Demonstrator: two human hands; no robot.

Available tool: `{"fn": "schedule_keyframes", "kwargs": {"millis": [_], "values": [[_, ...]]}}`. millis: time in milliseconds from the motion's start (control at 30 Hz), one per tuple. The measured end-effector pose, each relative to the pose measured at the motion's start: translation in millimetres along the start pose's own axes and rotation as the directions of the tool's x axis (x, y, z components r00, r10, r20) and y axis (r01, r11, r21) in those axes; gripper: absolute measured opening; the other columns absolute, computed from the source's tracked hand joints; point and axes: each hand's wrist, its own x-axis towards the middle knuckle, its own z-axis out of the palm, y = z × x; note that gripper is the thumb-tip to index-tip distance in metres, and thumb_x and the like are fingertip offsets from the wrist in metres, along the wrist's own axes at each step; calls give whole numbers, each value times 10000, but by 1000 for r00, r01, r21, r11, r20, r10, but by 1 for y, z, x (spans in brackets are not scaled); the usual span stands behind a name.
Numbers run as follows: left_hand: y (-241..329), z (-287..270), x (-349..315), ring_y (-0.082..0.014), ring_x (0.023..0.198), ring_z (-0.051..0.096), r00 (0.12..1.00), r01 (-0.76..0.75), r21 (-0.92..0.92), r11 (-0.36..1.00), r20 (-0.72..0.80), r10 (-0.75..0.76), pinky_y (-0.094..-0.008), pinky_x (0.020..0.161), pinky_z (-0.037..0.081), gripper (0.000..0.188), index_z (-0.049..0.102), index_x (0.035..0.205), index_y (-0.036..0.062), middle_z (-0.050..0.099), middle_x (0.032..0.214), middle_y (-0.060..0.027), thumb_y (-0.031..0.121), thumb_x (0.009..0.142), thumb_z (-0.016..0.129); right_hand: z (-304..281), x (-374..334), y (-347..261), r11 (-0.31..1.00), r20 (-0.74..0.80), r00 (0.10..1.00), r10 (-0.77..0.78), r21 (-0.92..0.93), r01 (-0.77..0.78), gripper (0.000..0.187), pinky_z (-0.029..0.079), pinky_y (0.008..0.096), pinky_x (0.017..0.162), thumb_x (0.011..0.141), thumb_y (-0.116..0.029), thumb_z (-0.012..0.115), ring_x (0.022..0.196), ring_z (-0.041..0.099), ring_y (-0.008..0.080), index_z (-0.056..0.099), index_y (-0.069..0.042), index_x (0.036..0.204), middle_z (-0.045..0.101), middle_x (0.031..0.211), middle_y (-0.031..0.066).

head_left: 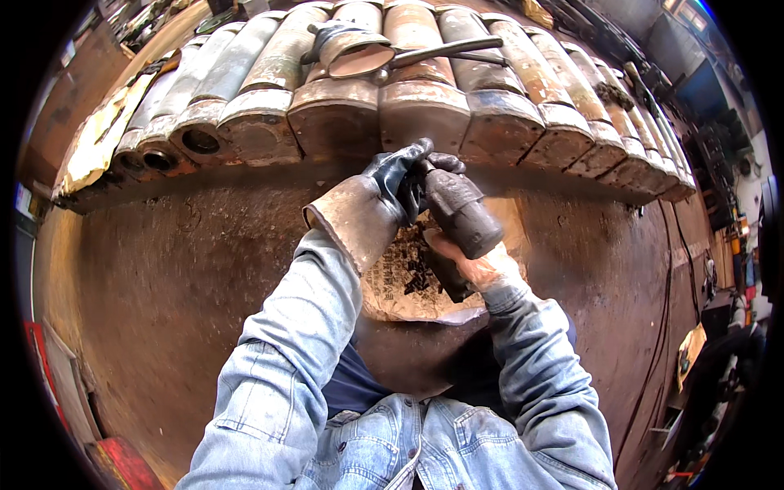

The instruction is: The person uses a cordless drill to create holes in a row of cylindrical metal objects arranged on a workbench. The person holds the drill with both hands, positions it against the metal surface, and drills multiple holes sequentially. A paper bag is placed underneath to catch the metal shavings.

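My left hand (394, 181) wears a dark glove with a worn tan cuff. Its fingers are closed at the front end of a dark, grimy pistol-shaped power tool (467, 214); the exact kind is unclear. My bare right hand (483, 263) wraps round the tool's grip, which sticks out below it. The tool's thick round body points back toward me, and the gloved fingers hide its front. Under my hands lies a flattened brown sack or sheet (392, 286) with dark printing and a dark patch.
Ahead stretches a curved row of rusty metal cylinders (425, 114) with flanged ends. On top lie another dark glove with a tan cuff (353, 51) and dark rod-like handles (447, 49). Yellowish sheeting (106, 139) covers the left end. Cables (665, 278) run along the right.
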Motion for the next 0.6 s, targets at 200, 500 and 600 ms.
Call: {"fn": "schedule_keyframes", "kwargs": {"millis": [200,500,600], "values": [[-38,40,1,-362,1161,671,953,-52,-43,998,297,63,-490,1072,514,506,642,1236,-86,701,1225,-222,376,1048,557,-37,-49,-22,959,-76,978,196,222,-175,700,436,359,1113,900,-163,778,1333,541,226,465,-99,1522,552,1479,102],[-90,87,4,-309,1126,688,898,-325,263,908,-216,384,-443,1004,564,290,656,1199,-69,708,1180,-206,125,1022,533,-53,-92,-22,963,-100,960,260,99,-250,750,364,373,1203,890,-201,751,1452,435,268,411,-92,1550,468,1550,131],[-97,88,13,-262,982,736,904,-189,301,935,-318,285,-394,881,592,234,699,1140,35,748,1085,-143,204,1038,574,-60,-96,-3,985,-211,977,-1,168,37,780,352,380,1217,858,-132,753,1452,427,283,399,-80,1552,458,1542,134]]}}
